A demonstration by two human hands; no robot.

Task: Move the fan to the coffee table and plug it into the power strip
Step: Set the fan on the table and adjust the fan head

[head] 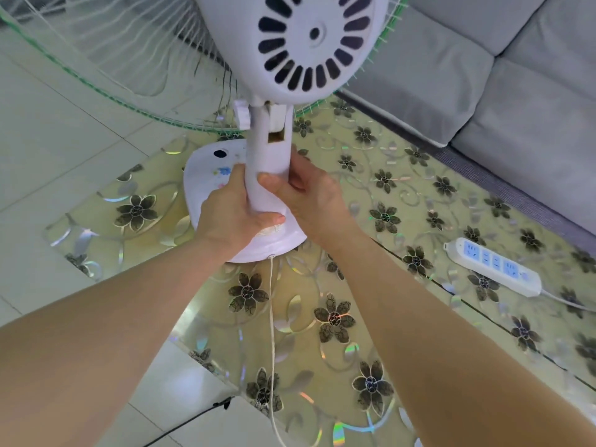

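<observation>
Hands [232, 208] [309, 195] hide fan [267, 175] stem; grille cropped.

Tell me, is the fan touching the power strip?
Apart. The head view shows the fan base left of the power strip, with patterned table between them.

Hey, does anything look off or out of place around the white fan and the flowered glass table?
Nothing looks damaged or spilled. The white fan's thin cord trails loose off the flowered glass coffee table, unplugged, and the white power strip with blue sockets has every socket empty.
</observation>
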